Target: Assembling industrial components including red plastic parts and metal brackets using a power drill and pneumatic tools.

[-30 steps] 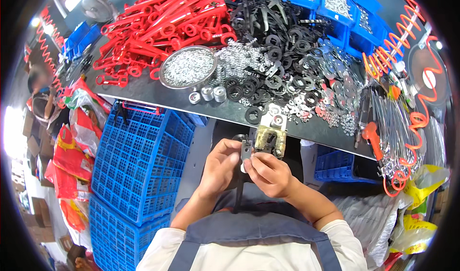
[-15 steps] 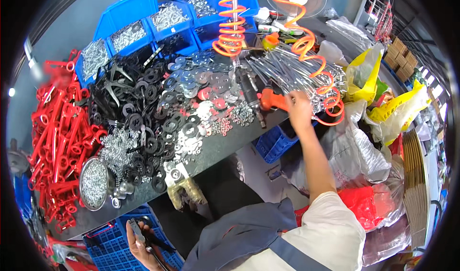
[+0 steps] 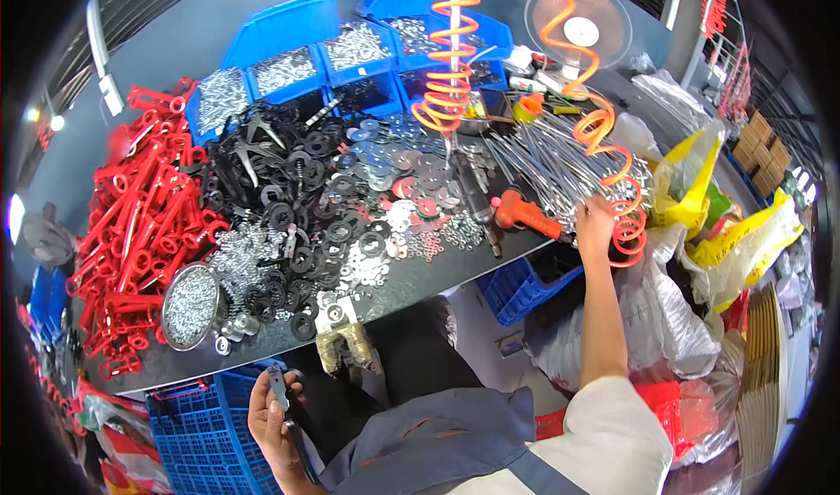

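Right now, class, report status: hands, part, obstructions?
Left hand grips small dark part. Right hand on metal rods. Orange coiled hose beside it.

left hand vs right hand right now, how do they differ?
The left hand is low, below the table edge over the blue crate, and holds a small dark metal part. The right hand is stretched out up on the table, on the bundle of thin metal rods beside the orange-handled tool; whether it has closed on a rod cannot be told. Both are bare.
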